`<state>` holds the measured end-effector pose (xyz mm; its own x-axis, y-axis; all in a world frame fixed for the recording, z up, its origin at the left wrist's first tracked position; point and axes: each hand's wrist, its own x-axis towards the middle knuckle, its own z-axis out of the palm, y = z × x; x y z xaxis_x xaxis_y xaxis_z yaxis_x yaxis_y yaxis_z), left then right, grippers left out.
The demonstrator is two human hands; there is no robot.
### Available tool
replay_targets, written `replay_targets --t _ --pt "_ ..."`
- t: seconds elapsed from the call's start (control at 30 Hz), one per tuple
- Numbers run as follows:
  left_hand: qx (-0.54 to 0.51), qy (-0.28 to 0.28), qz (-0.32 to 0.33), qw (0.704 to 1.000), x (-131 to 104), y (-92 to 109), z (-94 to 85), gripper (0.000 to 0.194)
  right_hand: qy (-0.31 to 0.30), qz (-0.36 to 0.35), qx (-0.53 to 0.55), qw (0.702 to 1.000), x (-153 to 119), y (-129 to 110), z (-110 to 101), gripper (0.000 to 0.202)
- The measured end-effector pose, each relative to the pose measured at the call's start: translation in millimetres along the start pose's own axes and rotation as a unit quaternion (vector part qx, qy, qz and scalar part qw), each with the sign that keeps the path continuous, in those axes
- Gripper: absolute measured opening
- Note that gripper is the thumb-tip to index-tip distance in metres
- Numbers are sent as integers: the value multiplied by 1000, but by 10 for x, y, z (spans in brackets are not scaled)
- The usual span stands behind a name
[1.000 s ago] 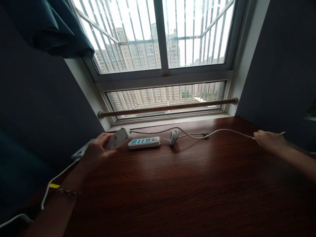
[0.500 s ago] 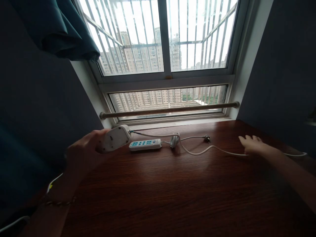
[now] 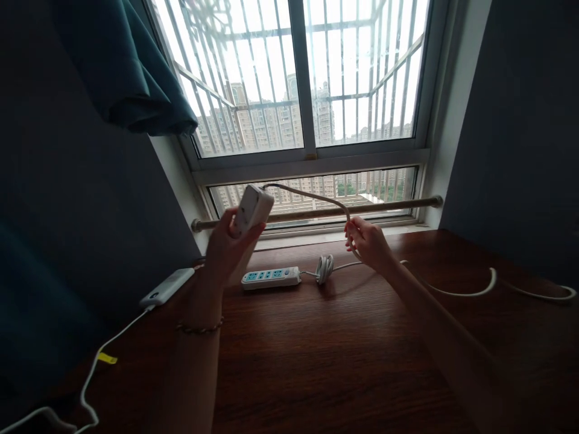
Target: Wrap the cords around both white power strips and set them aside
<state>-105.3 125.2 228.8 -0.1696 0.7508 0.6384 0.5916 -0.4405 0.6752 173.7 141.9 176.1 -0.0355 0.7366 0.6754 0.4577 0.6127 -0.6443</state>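
Observation:
My left hand (image 3: 228,244) is closed around a white power strip (image 3: 256,210), held tilted above the table with its underside partly facing me. From its upper end a white cord (image 3: 312,194) arches to the right. My right hand (image 3: 367,240) pinches that cord between thumb and fingers. Beyond the right forearm, more of the cord curls loosely along the tabletop. Below and between the hands lies a second white power strip (image 3: 271,276) with blue sockets. Its own cable is wound into a small coil (image 3: 324,269); the far end of that cable passes behind my right hand.
A white box-like device (image 3: 167,287) with a cable and yellow tag (image 3: 107,358) lies at the left of the brown wooden table (image 3: 289,361). A rail (image 3: 316,213) crosses in front of the barred window. A blue curtain (image 3: 131,78) hangs at upper left.
My left hand has raised the power strip and brought it rightward, tilting it up. The right hand has come inward from the far right and now grips the cord, lifting it off the table.

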Motion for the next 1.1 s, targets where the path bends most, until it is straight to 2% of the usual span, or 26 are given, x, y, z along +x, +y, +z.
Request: replay_targets --t 0.03,0.07,0.13,0.17,0.2,0.23,0.3,0.37,0.4,0.47,0.53,0.63,0.73,0.8,0.97,1.03,1.1 --pt "-62 -75 -32 995 1 31 102 52 8 35 -36 999 26 53 -11 29" --pt "-160 -164 -82 970 -6 55 210 52 16 68 -90 994 46 105 -30 31" --pt "-299 -304 -143 893 -40 83 438 55 14 118 -222 968 69 210 -77 34" --pt "-331 -350 -159 862 -62 88 555 57 -2 135 -278 951 71 261 -99 34" --pt "-338 -379 -160 846 -85 88 671 60 -27 143 -317 937 65 309 -117 32" --pt "-325 -391 -156 847 -108 83 783 62 -60 140 -342 927 51 349 -126 28" --pt "-247 -369 -126 887 -152 56 985 63 -147 107 -374 910 0 390 -117 25" --pt "-109 -301 -56 946 -191 11 1139 62 -227 44 -376 897 -67 362 -74 26" --pt "-35 -260 -11 965 -210 -17 1193 61 -256 10 -370 893 -100 322 -46 25" --pt "86 -184 77 976 -245 -72 1252 57 -295 -50 -357 885 -148 211 0 19" --pt "167 -149 130 966 -274 -114 1257 55 -303 -105 -351 880 -164 91 12 13" --pt "266 -150 171 937 -296 -137 1218 57 -269 -181 -345 881 -136 -38 -46 13" --pt "344 -147 251 893 -298 -124 1195 59 -230 -204 -302 902 -86 -79 -157 14" --pt "358 -154 321 863 -299 -104 1199 56 -192 -185 -258 929 -54 -65 -231 16" --pt "304 -209 439 819 -335 -20 1207 53 -99 -102 -157 977 43 138 -393 35" --pt "293 -219 471 803 -353 16 1192 51 -106 -67 -55 991 89 279 -447 40" --pt "281 -223 485 798 -369 39 1177 51 -152 -23 77 985 126 420 -471 43"
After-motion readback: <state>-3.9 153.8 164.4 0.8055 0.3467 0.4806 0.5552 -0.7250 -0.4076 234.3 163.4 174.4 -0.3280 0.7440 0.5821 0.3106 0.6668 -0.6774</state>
